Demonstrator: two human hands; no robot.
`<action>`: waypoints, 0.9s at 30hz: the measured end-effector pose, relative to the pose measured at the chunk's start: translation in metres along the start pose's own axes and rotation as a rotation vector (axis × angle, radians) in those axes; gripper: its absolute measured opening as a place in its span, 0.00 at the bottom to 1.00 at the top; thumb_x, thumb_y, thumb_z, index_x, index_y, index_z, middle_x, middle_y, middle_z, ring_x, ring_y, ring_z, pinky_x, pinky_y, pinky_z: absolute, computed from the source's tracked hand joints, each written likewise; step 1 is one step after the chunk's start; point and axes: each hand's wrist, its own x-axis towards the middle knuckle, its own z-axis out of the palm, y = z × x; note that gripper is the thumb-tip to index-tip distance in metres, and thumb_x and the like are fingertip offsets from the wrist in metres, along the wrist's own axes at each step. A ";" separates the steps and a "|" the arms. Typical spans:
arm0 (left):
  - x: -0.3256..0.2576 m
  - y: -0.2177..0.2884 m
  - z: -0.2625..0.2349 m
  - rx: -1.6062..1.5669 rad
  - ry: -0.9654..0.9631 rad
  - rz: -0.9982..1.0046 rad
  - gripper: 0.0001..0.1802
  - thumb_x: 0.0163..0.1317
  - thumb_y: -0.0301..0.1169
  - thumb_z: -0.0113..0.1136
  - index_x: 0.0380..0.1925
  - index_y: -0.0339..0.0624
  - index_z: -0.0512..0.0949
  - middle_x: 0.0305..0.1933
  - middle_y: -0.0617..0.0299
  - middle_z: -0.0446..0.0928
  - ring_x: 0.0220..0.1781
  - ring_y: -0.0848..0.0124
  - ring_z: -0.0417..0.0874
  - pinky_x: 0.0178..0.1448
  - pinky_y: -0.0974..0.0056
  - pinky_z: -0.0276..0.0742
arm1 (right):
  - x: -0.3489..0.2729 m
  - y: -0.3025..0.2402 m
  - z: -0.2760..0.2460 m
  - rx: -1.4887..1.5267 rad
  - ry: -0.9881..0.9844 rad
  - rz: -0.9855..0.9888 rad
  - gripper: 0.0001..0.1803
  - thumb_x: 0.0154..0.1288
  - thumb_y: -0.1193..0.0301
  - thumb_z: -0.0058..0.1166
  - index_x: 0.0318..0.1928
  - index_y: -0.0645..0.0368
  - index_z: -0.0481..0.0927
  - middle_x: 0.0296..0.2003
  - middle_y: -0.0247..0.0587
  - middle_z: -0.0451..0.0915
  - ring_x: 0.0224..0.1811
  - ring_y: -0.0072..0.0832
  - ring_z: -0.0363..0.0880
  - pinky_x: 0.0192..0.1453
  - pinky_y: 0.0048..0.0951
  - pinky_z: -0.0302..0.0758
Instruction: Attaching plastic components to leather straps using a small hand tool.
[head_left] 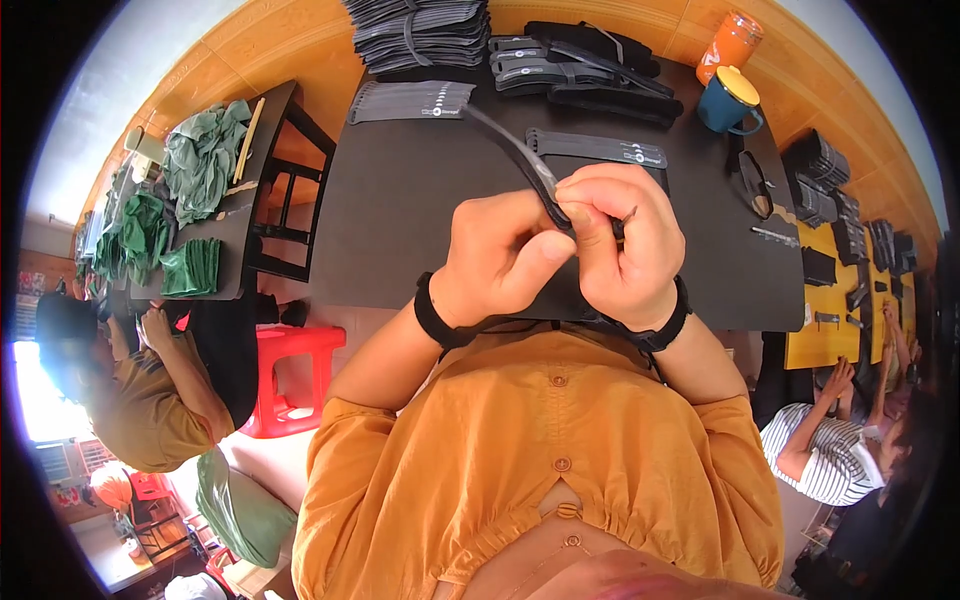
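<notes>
Above the near part of the dark table [400,220], I hold a dark grey strap [512,150] between both hands. Its long free end curves up and away to the far left, and its other end is hidden in my fingers. My left hand [500,252] has its fingers wrapped round the strap, with the thumb alongside. My right hand [628,240] pinches the same strap between thumb and fingers. Beyond the hands, a flat grey set of straps [405,102] lies to the left, and another flat grey set [600,148] lies to the right.
A tall banded stack of dark straps [420,38] and several strap bundles [570,70] stand at the far edge. Further right are an orange bottle [730,45], a blue lidded mug [727,103] and a pen [775,237]. A red stool [300,370] is left; people sit both sides.
</notes>
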 end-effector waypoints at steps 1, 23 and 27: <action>0.001 0.004 0.001 -0.050 0.022 -0.112 0.14 0.68 0.38 0.58 0.36 0.36 0.79 0.22 0.57 0.76 0.20 0.67 0.77 0.27 0.64 0.72 | -0.001 -0.001 0.001 0.000 0.001 0.001 0.06 0.60 0.83 0.59 0.38 0.63 0.80 0.35 0.46 0.81 0.33 0.36 0.81 0.35 0.29 0.80; -0.011 -0.005 0.008 0.155 -0.061 -0.269 0.14 0.69 0.29 0.50 0.23 0.37 0.74 0.19 0.62 0.76 0.18 0.73 0.76 0.24 0.67 0.70 | 0.029 0.013 -0.021 0.083 0.105 0.440 0.04 0.70 0.74 0.56 0.37 0.62 0.79 0.26 0.35 0.78 0.19 0.19 0.74 0.24 0.21 0.69; 0.014 0.004 0.010 -0.274 -0.024 -0.674 0.14 0.68 0.29 0.48 0.48 0.30 0.71 0.29 0.59 0.80 0.28 0.70 0.83 0.27 0.67 0.77 | 0.024 0.005 -0.020 0.340 -0.179 0.676 0.07 0.73 0.70 0.53 0.41 0.63 0.78 0.23 0.31 0.77 0.16 0.15 0.72 0.19 0.19 0.67</action>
